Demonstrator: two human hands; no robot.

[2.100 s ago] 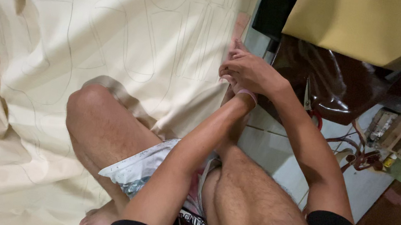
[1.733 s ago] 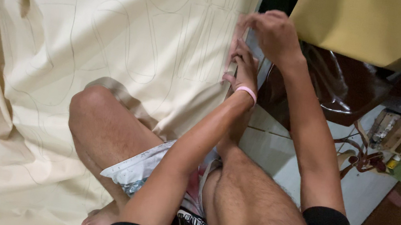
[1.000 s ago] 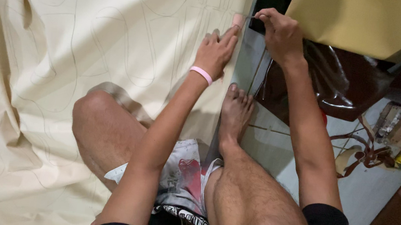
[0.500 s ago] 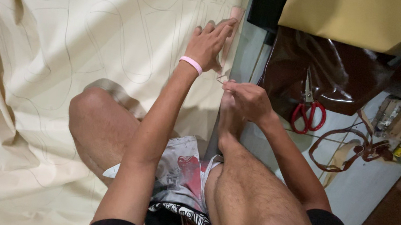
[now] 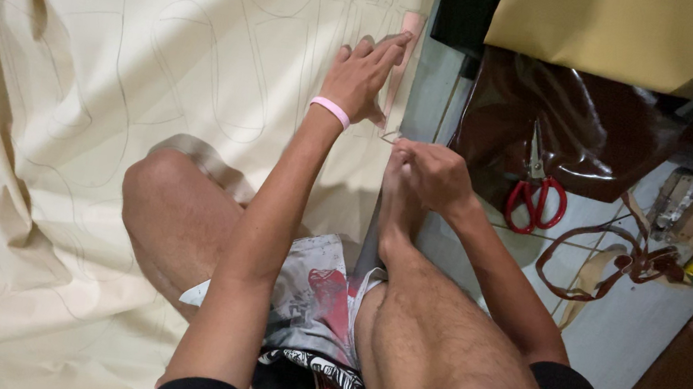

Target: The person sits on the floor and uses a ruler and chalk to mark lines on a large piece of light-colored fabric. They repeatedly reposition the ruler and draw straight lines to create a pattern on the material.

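A large cream sheet marked with thin drawn lines covers the floor. My left hand, with a pink band on its wrist, lies flat with fingers spread on the sheet near its right edge, fingertips beside a narrow pink strip. My right hand is closed just above my right foot, at the sheet's edge. Its fingertips pinch a small thin thing, too small to identify. My bare legs are folded under both arms.
Red-handled scissors lie on a dark brown glossy sheet to the right. A tan sheet lies at the top right. A brown strap curls on the pale tiled floor. Small clutter sits at the far right.
My right hand came down from the sheet's top edge to just above my foot. My left hand slid up and flattened on the sheet.
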